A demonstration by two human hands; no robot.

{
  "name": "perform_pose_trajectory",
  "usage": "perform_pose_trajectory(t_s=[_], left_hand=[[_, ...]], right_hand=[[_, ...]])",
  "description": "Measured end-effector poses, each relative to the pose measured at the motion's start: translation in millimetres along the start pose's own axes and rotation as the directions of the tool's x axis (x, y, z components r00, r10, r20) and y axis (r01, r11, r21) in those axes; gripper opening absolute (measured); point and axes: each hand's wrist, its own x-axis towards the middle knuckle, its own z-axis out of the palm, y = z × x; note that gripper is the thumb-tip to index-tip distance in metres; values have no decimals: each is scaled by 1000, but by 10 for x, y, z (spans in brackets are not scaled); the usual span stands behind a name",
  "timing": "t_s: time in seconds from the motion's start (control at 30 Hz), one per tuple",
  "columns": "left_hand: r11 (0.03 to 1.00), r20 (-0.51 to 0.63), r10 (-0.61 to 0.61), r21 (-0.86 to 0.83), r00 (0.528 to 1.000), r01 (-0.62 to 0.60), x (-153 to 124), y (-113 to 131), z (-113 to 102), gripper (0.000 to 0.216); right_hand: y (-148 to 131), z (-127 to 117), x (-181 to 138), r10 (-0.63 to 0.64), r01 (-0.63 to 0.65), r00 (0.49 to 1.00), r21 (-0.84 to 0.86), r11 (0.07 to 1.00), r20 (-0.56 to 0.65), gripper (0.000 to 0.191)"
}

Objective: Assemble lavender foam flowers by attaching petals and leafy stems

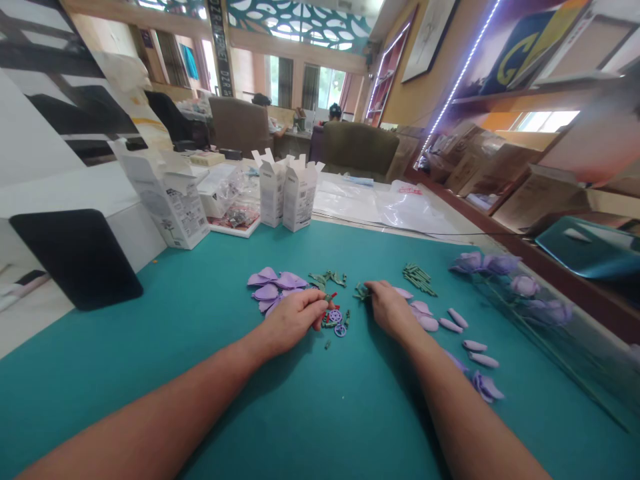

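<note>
Both my hands rest on a teal mat (200, 373) among small plastic building pieces. My left hand (295, 317) is curled, its fingertips pinched on a small piece by the red and green bits; what it holds is too small to name. Just right of it lie two purple wheel-shaped pieces (337, 320). My right hand (390, 307) is closed, its fingertips at a small green piece (361, 291). Purple petals (273, 283) lie left of the hands, more purple petals (450, 320) to the right, and green stem pieces (419, 277) beyond.
Finished purple flowers (520, 287) on long stems lie at the right. Open white boxes (290, 193) and another box (165, 200) stand at the mat's far edge, with plastic bags (395, 200) behind. A black pad (75, 257) is at the left. People sit at desks far back.
</note>
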Motion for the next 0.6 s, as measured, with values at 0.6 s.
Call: perform_pose_trajectory(t_s=[0.6], left_hand=[[990, -11, 28, 136, 1000, -26, -12, 43, -2, 28]], right_hand=[[678, -240, 53, 281, -308, 950, -246, 919, -139, 35]])
